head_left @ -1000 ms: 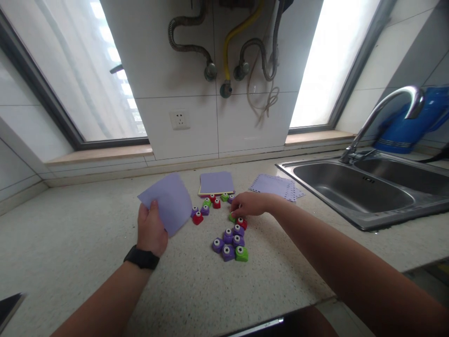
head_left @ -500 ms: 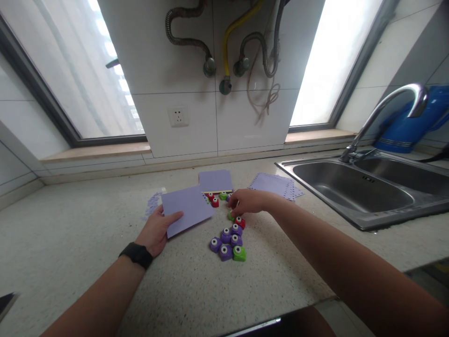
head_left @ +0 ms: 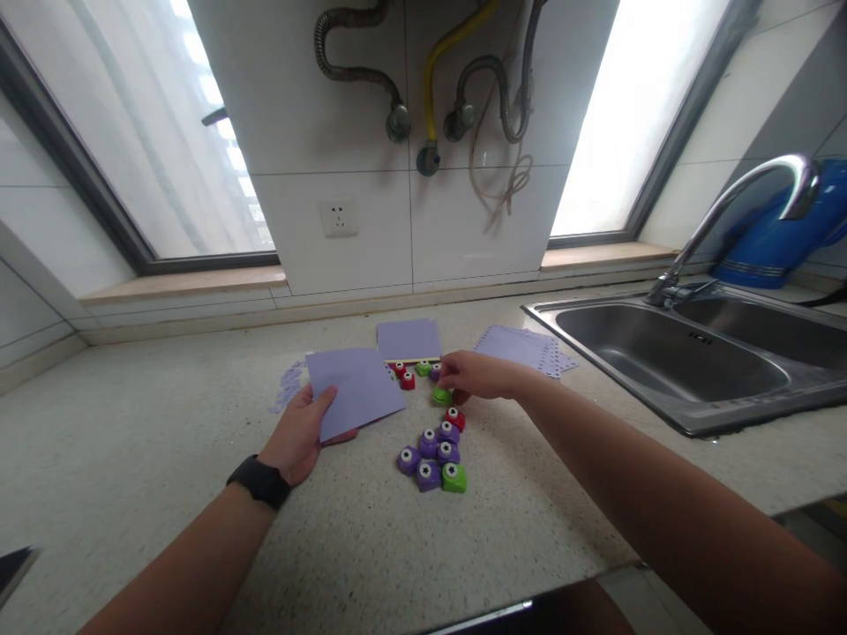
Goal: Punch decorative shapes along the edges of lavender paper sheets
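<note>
A purple paper sheet (head_left: 357, 392) with small holes along its right edge is in my left hand (head_left: 301, 432), thumb on top and fingers beneath. My right hand (head_left: 467, 375) has its fingers bent down on a green punch (head_left: 442, 397). Just below it lies a red punch (head_left: 454, 417). Several purple punches (head_left: 428, 474) and a green one (head_left: 453, 477) form a cluster nearer to me. Red punches (head_left: 408, 380), another green one (head_left: 423, 368) and a purple one sit by the sheet's right edge.
A purple paper stack (head_left: 408, 339) lies at the back middle, and hole-edged purple sheets (head_left: 520, 348) lie behind my right hand. Purple paper scraps (head_left: 289, 386) are at the left. A steel sink (head_left: 668, 353) with a tap (head_left: 728, 190) is on the right.
My right hand has closed in on the green punch, which now sits slightly farther from the red one. The sheet in my left hand has tilted a little, and left fingers now show beneath it.
</note>
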### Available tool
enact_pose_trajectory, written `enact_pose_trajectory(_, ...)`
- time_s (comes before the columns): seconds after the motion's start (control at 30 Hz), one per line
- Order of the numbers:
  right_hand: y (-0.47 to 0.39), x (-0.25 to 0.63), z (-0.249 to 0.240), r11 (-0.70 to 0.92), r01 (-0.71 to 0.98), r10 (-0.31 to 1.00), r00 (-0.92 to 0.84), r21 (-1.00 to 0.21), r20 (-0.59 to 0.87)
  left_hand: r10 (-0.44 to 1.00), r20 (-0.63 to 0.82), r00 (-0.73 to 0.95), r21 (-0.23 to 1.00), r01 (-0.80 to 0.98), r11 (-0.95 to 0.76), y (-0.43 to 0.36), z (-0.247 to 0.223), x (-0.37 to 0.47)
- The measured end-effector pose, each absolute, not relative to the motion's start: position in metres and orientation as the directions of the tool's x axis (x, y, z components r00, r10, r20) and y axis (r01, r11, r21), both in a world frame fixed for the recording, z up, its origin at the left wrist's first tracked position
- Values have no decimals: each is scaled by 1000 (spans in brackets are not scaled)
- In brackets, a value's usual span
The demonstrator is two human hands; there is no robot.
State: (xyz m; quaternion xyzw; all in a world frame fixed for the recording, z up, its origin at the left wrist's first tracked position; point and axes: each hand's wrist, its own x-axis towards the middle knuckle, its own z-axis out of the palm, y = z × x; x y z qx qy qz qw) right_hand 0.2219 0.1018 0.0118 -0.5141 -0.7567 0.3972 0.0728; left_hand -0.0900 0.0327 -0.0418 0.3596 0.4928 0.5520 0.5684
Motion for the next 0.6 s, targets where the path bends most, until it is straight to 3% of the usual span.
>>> enact_pose_trajectory(0.07,102,225,5,65,627,858,-433,-777,-278,980,-189,-64,955,-243,168,32,-40,-92)
enact_pose_trajectory(0.17,102,228,-5,-83,330,883,-413,-940,-223,973,-231,6,948,-224,227,31,-37,-95)
enact_pose_trajectory(0.27,101,229,-12,-131,87,886,-437,-988,-156,969,-244,38,942,-228,247,31,-34,-95)
enact_pose_trajectory(0.37,100,230,-18,-136,-53,860,-502,-989,-91,969,-236,72,933,-263,246,31,-34,-95)
enact_pose_trajectory(0.47,99,232,-23,-85,-107,851,-524,-991,-16,970,-227,93,917,-314,244,31,-34,-94)
enact_pose_trajectory(0.6,96,233,-29,51,31,861,-508,-998,28,969,-226,101,954,-180,241,29,-34,-93)
